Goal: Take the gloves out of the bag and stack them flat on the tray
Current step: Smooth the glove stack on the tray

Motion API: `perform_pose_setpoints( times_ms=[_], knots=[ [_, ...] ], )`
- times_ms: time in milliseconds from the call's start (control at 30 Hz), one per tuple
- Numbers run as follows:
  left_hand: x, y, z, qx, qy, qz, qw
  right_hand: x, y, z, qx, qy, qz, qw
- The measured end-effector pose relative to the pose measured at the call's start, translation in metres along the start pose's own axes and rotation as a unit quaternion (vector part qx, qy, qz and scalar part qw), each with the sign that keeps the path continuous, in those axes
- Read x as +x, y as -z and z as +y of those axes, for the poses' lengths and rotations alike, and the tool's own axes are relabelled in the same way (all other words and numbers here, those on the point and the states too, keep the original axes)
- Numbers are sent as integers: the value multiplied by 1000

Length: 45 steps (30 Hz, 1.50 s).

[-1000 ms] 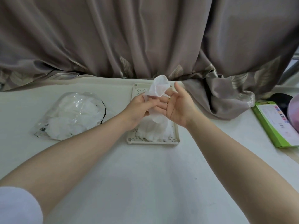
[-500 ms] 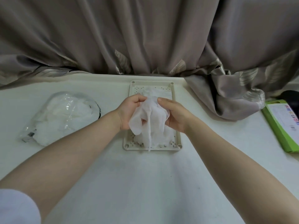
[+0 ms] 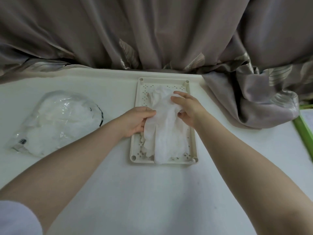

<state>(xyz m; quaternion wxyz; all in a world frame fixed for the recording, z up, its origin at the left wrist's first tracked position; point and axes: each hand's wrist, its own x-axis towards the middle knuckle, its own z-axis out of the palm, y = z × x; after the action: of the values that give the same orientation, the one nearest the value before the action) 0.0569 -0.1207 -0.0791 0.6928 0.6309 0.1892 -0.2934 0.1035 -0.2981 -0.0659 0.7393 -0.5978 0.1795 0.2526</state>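
A thin white glove (image 3: 165,122) lies stretched lengthwise over the cream perforated tray (image 3: 137,106) in the middle of the table, on top of other white gloves there. My left hand (image 3: 136,122) pinches the glove's left edge at the tray's left rim. My right hand (image 3: 188,107) pinches its upper right part over the tray. A clear plastic bag (image 3: 57,122) holding more white gloves rests on the table to the left, apart from both hands.
A grey-brown curtain (image 3: 152,34) hangs along the table's back edge, and a bunch of it (image 3: 250,99) lies on the table right of the tray. A green box (image 3: 304,131) sits at the far right edge.
Both hands have come down from above the tray, and the glove, bunched and raised before, now lies spread along the tray over the pile.
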Motion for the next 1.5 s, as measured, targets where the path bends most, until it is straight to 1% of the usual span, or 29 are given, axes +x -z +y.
perform_pose_setpoints(
  times_ms=[100,167,267,367,433,500,567,600,700,767,833,900,1033,1100,1333,1367,1433,1500],
  knots=[
    [10,-1,-1,101,-46,92,990,5,1,4,74,25,-7,997],
    [13,-3,-1,142,-64,114,981,7,2,7,116,46,-16,992],
    [16,-10,2,159,-81,122,976,7,4,12,113,41,-5,993],
    [20,-13,1,240,-120,133,954,8,7,22,27,36,20,999],
    [21,-14,1,285,-153,106,940,9,7,28,-66,50,48,995],
    [21,-15,2,305,-173,65,934,8,5,31,-134,54,92,985],
    [20,-16,4,304,-167,26,937,7,4,32,-152,55,120,979],
    [19,-17,5,300,-159,19,940,7,4,32,-146,60,128,979],
    [20,-17,4,260,-149,36,953,2,5,34,-91,50,138,985],
    [21,-16,1,212,-145,47,965,-2,6,36,-30,20,106,994],
    [21,-14,-2,162,-135,50,976,-4,6,41,-21,2,72,997],
    [21,-13,-4,119,-122,43,984,-8,6,43,-31,-4,48,998],
    [19,-15,-4,66,-102,35,992,-17,5,41,53,-3,1,999],
    [20,-14,-5,69,-93,36,993,-19,4,39,56,-5,1,998],
    [23,-11,-8,99,-56,15,993,-19,13,37,-4,-34,27,999],
    [23,-11,-8,112,-45,10,993,-20,16,36,-17,-28,24,999],
    [20,-11,-8,158,-32,13,987,-24,20,34,-80,-8,17,997],
    [14,-14,-6,243,-44,28,969,-28,22,31,-142,7,19,990]
  ],
)
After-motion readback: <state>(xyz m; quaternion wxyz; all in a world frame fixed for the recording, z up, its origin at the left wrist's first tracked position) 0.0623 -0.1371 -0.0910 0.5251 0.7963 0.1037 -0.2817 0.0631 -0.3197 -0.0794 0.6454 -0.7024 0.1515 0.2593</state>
